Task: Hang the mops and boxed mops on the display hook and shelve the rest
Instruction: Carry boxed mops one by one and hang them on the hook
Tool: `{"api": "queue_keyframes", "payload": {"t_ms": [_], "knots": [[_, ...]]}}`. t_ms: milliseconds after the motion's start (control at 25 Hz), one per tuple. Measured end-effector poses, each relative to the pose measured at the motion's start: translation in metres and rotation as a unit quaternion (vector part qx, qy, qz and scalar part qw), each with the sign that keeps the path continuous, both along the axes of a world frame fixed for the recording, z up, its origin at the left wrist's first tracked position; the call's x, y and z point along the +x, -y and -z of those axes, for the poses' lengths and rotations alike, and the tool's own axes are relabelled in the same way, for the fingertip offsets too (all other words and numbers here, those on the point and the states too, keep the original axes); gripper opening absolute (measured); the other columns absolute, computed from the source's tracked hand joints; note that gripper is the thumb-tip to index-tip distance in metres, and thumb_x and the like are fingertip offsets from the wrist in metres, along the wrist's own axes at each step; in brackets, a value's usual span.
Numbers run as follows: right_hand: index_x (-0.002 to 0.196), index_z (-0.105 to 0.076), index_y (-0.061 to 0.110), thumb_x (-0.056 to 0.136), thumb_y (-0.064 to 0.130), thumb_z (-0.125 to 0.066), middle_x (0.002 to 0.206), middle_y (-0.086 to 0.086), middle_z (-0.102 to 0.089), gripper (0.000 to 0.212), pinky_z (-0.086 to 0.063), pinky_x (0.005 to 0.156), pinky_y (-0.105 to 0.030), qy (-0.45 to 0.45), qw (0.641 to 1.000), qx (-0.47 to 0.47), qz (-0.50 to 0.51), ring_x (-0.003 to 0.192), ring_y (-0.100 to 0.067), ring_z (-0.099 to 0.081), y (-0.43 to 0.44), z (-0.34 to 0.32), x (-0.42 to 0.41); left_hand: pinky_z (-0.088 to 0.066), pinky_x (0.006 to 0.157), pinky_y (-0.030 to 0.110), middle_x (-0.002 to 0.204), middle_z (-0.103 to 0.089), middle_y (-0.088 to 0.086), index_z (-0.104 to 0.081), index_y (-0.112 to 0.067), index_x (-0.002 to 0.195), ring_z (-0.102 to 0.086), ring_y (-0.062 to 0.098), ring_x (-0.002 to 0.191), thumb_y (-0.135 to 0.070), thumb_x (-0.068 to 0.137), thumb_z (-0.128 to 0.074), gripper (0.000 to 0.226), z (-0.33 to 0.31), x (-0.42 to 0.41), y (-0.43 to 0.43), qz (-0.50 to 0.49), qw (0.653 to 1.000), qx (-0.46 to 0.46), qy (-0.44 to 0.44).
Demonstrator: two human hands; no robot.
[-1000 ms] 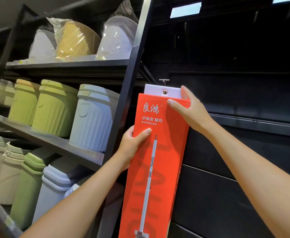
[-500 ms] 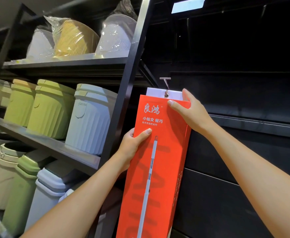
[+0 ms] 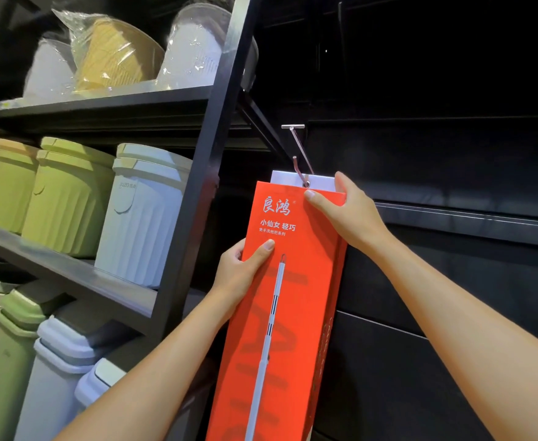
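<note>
A tall orange boxed mop [image 3: 296, 281] with white lettering and a printed mop handle stands upright against the dark panel wall. Its white hang tab [image 3: 320, 183] has an eyelet threaded by the metal display hook [image 3: 299, 151], which slopes down from a bar above. My left hand [image 3: 242, 272] grips the box's left edge, thumb across the front. My right hand [image 3: 347, 211] holds the top right corner, thumb on the orange face just below the eyelet and fingers behind the tab.
A black shelf rack [image 3: 216, 148] stands close on the left. It carries green bins [image 3: 60, 198], a pale grey-blue bin [image 3: 140, 214], lidded bins below and plastic-wrapped basins [image 3: 115, 55] on top. A dark slat wall [image 3: 452, 173] fills the right.
The box has dropped a little and the hook now passes through the tab's eyelet; a second ago the eyelet sat just under the hook's bar. Both hands kept their grips.
</note>
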State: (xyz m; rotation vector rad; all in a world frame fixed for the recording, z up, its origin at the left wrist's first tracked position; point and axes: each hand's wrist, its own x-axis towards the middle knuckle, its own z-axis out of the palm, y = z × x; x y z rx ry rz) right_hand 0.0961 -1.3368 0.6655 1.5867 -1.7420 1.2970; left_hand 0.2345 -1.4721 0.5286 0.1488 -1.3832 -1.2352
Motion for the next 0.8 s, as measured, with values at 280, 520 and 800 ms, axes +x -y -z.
{"api": "queue_keyframes", "payload": {"t_ms": [280, 520, 800], "knots": [[0.159, -0.031, 0.026, 0.086, 0.081, -0.049, 0.154, -0.009, -0.044, 0.093, -0.031, 0.117, -0.053, -0.047, 0.995, -0.015, 0.090, 0.144, -0.031, -0.036, 0.031, 0.003, -0.022, -0.062, 0.094, 0.046, 0.105, -0.082, 0.001, -0.077, -0.022, 0.113, -0.079, 0.022, 0.098, -0.054, 0.088, -0.070, 0.041, 0.003, -0.025, 0.016, -0.028, 1.000, -0.010, -0.003], [0.160, -0.028, 0.024, 0.071, 0.089, -0.043, 0.157, -0.005, -0.039, 0.110, -0.044, 0.110, -0.058, -0.021, 0.998, -0.024, 0.050, 0.143, -0.026, -0.042, 0.040, 0.006, -0.026, -0.063, 0.086, 0.039, 0.104, -0.082, 0.001, -0.076, -0.020, 0.114, -0.080, 0.022, 0.096, -0.056, 0.087, -0.069, 0.045, 0.003, -0.029, 0.024, -0.028, 0.999, -0.017, 0.002], [0.157, -0.032, 0.030, 0.065, 0.087, -0.051, 0.152, -0.001, -0.041, 0.110, -0.048, 0.107, -0.055, 0.026, 1.000, -0.011, 0.004, 0.139, -0.025, -0.047, 0.028, 0.013, -0.020, -0.063, 0.092, 0.046, 0.106, -0.082, 0.001, -0.074, -0.021, 0.117, -0.080, 0.021, 0.096, -0.051, 0.094, -0.068, 0.038, 0.005, -0.021, 0.016, -0.049, 0.998, -0.022, 0.017]]}}
